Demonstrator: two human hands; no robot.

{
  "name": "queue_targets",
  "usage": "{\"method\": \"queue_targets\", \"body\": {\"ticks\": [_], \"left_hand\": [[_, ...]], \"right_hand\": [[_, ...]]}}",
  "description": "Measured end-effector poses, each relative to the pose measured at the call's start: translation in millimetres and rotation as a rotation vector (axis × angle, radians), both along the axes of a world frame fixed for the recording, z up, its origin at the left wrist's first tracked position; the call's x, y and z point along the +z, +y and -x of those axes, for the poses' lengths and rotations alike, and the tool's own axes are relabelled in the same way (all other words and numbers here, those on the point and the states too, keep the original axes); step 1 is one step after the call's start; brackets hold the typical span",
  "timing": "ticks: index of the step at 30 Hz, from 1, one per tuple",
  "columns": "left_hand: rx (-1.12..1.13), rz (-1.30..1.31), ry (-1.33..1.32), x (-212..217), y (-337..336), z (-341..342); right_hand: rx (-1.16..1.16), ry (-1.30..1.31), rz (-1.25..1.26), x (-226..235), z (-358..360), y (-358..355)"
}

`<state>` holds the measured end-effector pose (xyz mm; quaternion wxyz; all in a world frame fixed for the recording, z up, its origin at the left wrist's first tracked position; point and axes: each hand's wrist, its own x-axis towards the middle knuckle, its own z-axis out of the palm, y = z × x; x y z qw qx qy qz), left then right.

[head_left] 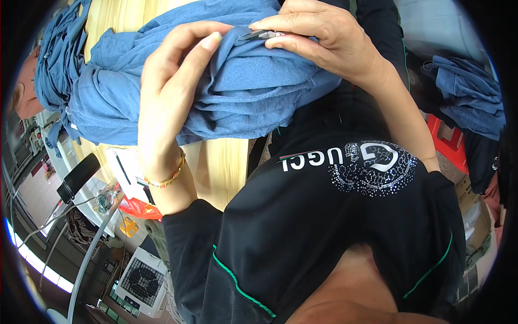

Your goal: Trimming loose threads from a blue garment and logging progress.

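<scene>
A heap of blue knit fabric (259,75) lies in front of me, spilling over the near edge of the table. My left hand (170,89) pinches a fold of it between thumb and fingers. Closed around small metal thread snips (264,34), my right hand (334,40) is just right of that fold. The blades point left and touch or nearly touch the raised cloth. Whether they are cutting anything, I cannot tell.
Under the fabric is a light wooden table (218,162). White paper with a pen (127,170) lies to the left, near a red plastic bag (141,207). More blue garments (59,65) are bunched at far left, others (469,89) at right above a red stool (449,143).
</scene>
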<state>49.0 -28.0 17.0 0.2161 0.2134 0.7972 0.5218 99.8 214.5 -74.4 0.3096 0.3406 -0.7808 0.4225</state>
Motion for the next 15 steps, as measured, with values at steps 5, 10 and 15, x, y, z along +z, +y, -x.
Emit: {"method": "queue_targets", "body": {"ticks": [5,10,15], "left_hand": [[-0.087,0.231,0.431,22.1,-14.9,-18.1],[-0.045,0.317,0.375,16.3,-20.2,-26.3],[-0.023,0.278,0.565,18.0,-20.4,-31.6]], "right_hand": [[0.049,0.024,0.088,-0.8,3.2,3.7],[0.008,0.18,0.002,6.4,6.9,-8.8],[-0.007,0.221,-0.003,4.1,7.8,-14.1]]}}
